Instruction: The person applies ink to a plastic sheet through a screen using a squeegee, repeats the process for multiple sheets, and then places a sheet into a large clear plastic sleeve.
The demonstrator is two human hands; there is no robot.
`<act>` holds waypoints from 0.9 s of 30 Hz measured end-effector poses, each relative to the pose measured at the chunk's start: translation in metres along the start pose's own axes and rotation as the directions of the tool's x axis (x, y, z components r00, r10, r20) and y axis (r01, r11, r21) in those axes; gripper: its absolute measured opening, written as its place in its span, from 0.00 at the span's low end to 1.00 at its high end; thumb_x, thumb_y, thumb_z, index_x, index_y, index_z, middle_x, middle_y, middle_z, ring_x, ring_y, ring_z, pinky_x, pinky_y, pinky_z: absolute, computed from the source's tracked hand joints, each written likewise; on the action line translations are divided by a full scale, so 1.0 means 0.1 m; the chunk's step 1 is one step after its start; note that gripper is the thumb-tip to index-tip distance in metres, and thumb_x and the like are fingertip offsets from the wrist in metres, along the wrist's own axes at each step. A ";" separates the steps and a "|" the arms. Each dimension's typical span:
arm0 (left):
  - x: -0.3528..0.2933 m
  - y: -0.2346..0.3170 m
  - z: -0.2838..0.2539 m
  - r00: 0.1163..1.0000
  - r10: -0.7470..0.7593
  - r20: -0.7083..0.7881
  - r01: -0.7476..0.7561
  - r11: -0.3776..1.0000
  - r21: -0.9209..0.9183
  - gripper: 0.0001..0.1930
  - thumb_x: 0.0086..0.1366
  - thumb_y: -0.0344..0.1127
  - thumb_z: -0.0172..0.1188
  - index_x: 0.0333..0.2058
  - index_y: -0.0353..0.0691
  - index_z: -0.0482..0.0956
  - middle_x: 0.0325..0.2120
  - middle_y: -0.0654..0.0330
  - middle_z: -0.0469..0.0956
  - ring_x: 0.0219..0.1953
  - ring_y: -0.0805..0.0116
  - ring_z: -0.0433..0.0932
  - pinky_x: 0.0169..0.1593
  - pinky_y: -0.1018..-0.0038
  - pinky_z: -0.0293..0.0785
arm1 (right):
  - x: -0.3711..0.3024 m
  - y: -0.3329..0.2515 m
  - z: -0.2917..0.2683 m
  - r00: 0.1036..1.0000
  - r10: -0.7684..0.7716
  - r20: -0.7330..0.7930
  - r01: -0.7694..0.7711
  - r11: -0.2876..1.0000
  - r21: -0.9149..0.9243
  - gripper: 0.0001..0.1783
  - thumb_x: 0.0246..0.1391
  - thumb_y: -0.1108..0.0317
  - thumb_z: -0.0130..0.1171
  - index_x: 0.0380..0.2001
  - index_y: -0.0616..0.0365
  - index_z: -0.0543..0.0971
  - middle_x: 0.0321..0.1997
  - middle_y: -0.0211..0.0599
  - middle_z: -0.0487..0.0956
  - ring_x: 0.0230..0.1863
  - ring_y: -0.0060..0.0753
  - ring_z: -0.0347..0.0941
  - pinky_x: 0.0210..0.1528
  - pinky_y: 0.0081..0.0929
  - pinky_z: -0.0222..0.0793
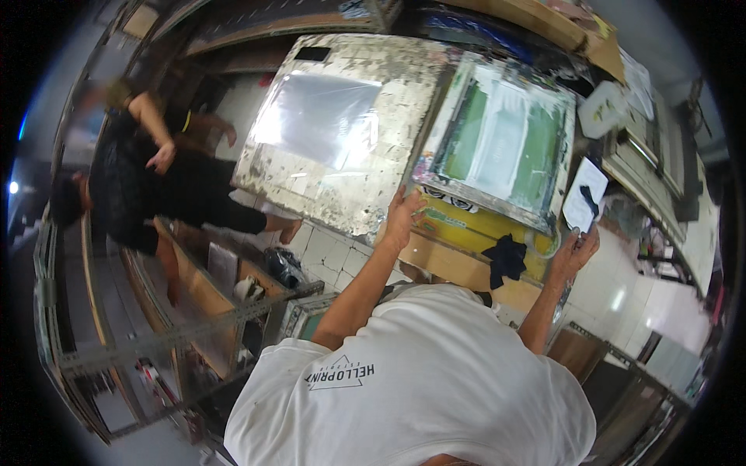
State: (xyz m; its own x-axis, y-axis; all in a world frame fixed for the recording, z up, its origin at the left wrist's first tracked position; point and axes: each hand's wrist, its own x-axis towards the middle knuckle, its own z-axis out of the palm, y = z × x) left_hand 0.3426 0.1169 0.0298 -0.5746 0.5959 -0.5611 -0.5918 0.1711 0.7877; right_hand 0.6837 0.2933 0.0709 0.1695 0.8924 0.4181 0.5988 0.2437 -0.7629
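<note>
My left hand [404, 216] is by the near right corner of the stained pale board [330, 175], close to the screen frame's lower left corner. Its fingers are bent but apart, and I see nothing in them. On the board lies a shiny clear plastic sheet [326, 116]. The screen-printing frame [474, 190], with green mesh and a broad white ink smear [501, 132], rests over a yellow surface [466, 221]. On the right, my right hand [576, 250] is closed at the lower edge of a white sheet [579, 194] with a black irregular patch. The exact grip is partly hidden.
A crumpled black cloth [505, 260] hangs near the yellow surface's front edge. A translucent jug [602, 110] stands beyond the frame. At left, another person in dark clothes [148, 171] is beside metal shelving [179, 338]. A worn bench [660, 179] stands at right.
</note>
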 end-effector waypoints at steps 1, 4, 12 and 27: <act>-0.06 -0.04 -0.10 1.000 0.009 -0.018 -0.009 1.000 0.016 0.43 0.69 0.49 0.62 0.72 0.35 0.49 0.55 0.53 0.75 0.54 0.60 0.78 0.53 0.62 0.76 | 0.04 -0.13 0.05 0.999 -0.042 0.008 0.041 0.999 0.015 0.29 0.59 0.72 0.60 0.65 0.61 0.69 0.59 0.50 0.71 0.49 0.42 0.70 0.47 0.36 0.72; -0.22 -0.08 -0.38 0.995 0.018 -0.095 -0.017 1.000 0.005 0.42 0.69 0.48 0.62 0.71 0.33 0.51 0.54 0.53 0.76 0.50 0.62 0.80 0.51 0.65 0.76 | 0.10 -0.41 0.28 0.971 -0.226 0.073 0.222 0.973 0.062 0.28 0.60 0.70 0.61 0.64 0.60 0.71 0.60 0.49 0.71 0.50 0.42 0.70 0.48 0.37 0.71; -0.53 -0.16 -1.34 0.912 0.081 -0.403 -0.135 0.985 -0.108 0.39 0.68 0.45 0.63 0.69 0.32 0.55 0.51 0.56 0.79 0.48 0.67 0.80 0.49 0.67 0.75 | -0.26 -1.56 0.99 0.759 -0.557 0.338 0.411 0.811 0.416 0.24 0.59 0.73 0.62 0.59 0.65 0.74 0.55 0.50 0.77 0.50 0.47 0.75 0.49 0.38 0.71; -0.21 0.39 -2.56 0.825 0.192 -0.532 -0.325 0.931 -0.168 0.35 0.66 0.40 0.64 0.66 0.32 0.61 0.49 0.55 0.81 0.44 0.68 0.82 0.48 0.70 0.72 | -1.88 -2.14 2.60 0.120 -0.556 0.823 0.689 0.643 0.334 0.37 0.56 0.56 0.63 0.65 0.63 0.67 0.68 0.54 0.67 0.72 0.60 0.54 0.71 0.52 0.49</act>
State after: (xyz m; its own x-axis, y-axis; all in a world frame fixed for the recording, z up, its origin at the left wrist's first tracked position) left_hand 0.1869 -0.0901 0.0070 -0.8882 0.1064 -0.4470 -0.4591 -0.1664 0.8726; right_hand 0.3197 0.1718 0.0273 -0.9564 0.2839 0.0684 0.2404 0.8984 -0.3675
